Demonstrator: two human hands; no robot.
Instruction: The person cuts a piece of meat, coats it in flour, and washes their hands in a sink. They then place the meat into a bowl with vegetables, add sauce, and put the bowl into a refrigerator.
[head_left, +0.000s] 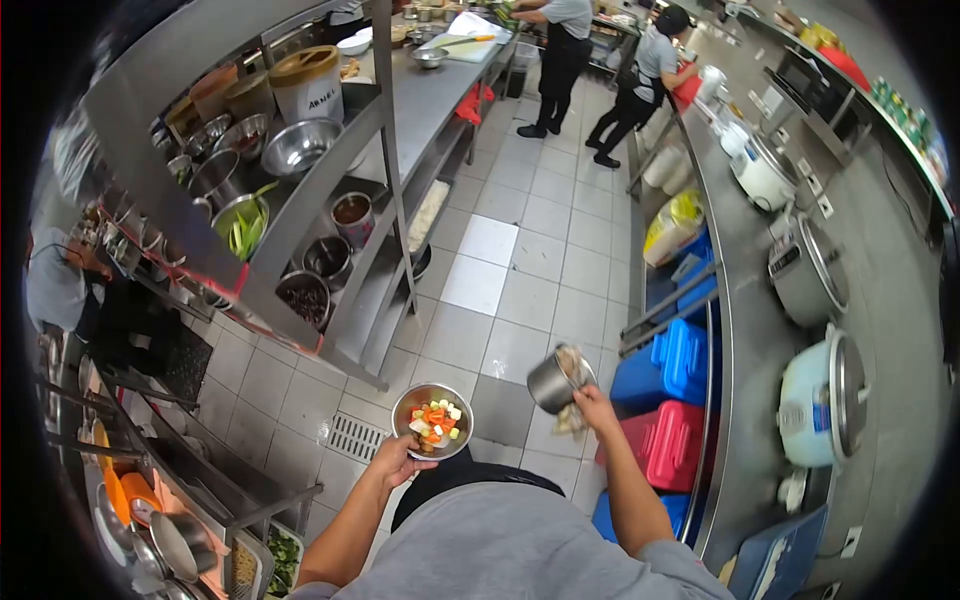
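Note:
My left hand (395,462) grips the rim of a round metal bowl (464,402), thumb over the edge. Orange, white and green diced pieces (436,421) lie inside the bowl. To the right, my right hand (596,410) is closed on a metal pot (550,384), which is tilted over the floor. A pale, crumpled cloth (570,420) hangs by the pot, next to my fingers. Both vessels are in front of my body, apart from each other.
At left stands a metal shelf (385,130) with bowls and tubs. The right counter (725,300) carries rice cookers (815,405), with blue and red bins (672,445) beneath. Two people (566,60) (650,75) stand ahead; another person (65,285) is at far left.

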